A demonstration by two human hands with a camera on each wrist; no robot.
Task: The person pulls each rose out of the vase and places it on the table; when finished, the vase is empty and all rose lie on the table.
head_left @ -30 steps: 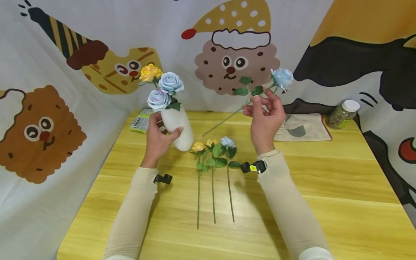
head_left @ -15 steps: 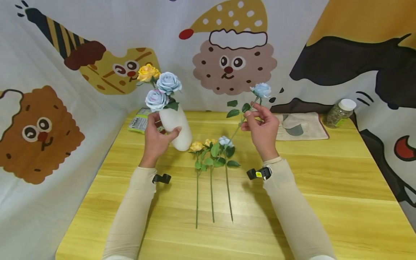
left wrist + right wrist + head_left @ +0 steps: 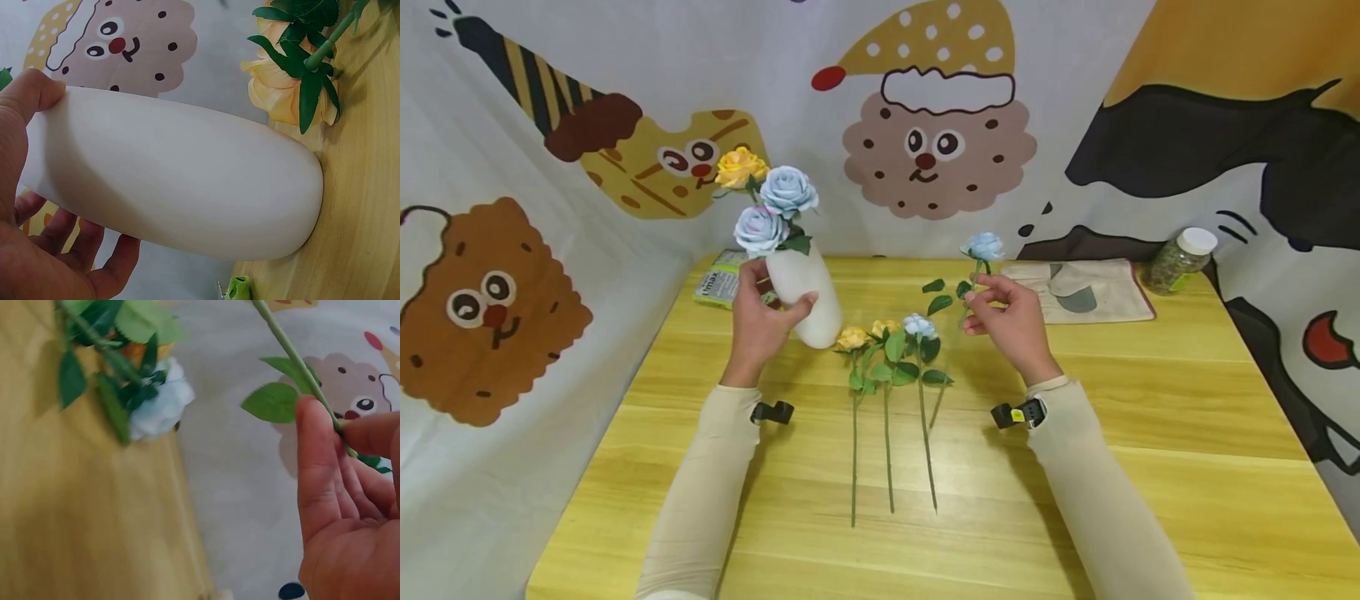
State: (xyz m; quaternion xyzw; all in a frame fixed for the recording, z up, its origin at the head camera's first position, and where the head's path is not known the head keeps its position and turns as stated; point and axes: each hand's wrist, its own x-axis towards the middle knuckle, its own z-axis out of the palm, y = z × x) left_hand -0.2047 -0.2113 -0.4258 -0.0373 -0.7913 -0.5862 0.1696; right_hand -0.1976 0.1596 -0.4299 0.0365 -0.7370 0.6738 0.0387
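My left hand (image 3: 765,329) grips a white vase (image 3: 811,304) around its upper part; the vase leans toward the left. One yellow rose (image 3: 741,168) and two pale blue roses (image 3: 789,192) stand in its mouth. In the left wrist view the vase's rounded base (image 3: 306,194) meets the tabletop. My right hand (image 3: 1011,325) pinches the green stem (image 3: 294,356) of another blue rose (image 3: 983,246) between thumb and fingers, bloom up, stem slanting down to the left. Between the hands lie two yellow roses (image 3: 852,338) and a blue rose (image 3: 920,326), stems toward me.
Behind the left hand lies a green and grey packet (image 3: 718,282). A beige cloth (image 3: 1105,292) lies at the back right, with a white-lidded jar (image 3: 1176,265) beside it. A printed curtain (image 3: 820,125) hangs right behind the wooden table (image 3: 1150,467).
My right hand has lowered the blue rose and turned it from a slant to nearly upright, its stem end swinging toward me. The left hand and vase have stayed in place.
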